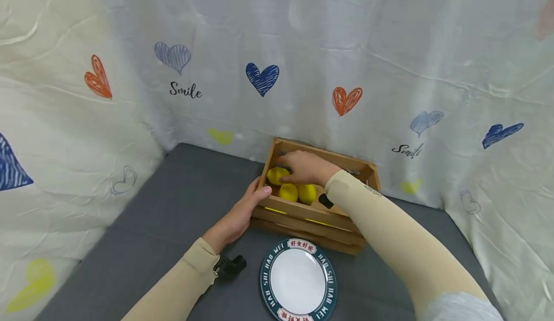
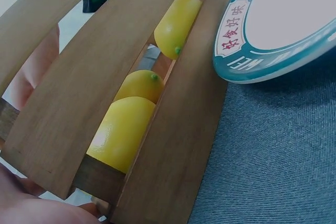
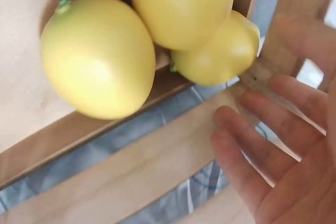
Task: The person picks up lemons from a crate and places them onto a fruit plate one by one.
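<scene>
A slatted wooden crate [image 1: 311, 212] stands at the back of the table with yellow lemons gathered at its left end. One lemon [image 1: 277, 175] lies by the left wall, with another lemon [image 1: 288, 192] and a third lemon [image 1: 307, 194] along the front side. My left hand [image 1: 235, 217] grips the crate's front left corner, its thumb at the top edge. Inside the crate, my right hand [image 1: 309, 166] reaches over the lemons from the right. Its fingers [image 3: 283, 119] are extended and hold nothing in the right wrist view, beside the lemons.
A round plate [image 1: 297, 282] with a green lettered rim lies on the grey table [image 1: 173, 215], just in front of the crate. Behind the crate hangs a white curtain [image 1: 303, 61] printed with hearts. A black wrist strap [image 1: 231, 266] is on the left wrist.
</scene>
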